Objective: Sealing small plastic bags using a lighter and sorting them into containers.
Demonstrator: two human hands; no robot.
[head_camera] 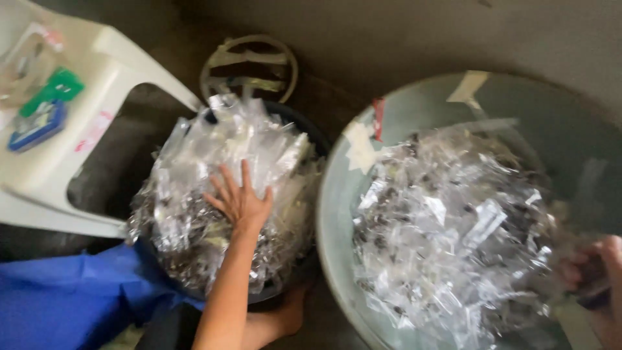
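Clear plastic packets [220, 175] with dark specks fill a black basin [304, 129]. More clear, dark-flecked packets [447, 227] lie in a pale grey-green basin [337, 214]. The stool [103, 58] is cream, bearing green and blue items, perhaps clips [45, 107]. Blue cloth [65, 298] lies below.

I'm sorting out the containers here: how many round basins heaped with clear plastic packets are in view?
2. A dark basin at centre left, with the left hand pressed flat on its heap, and a larger pale basin on the right, near the blurred right hand. None seems hidden.
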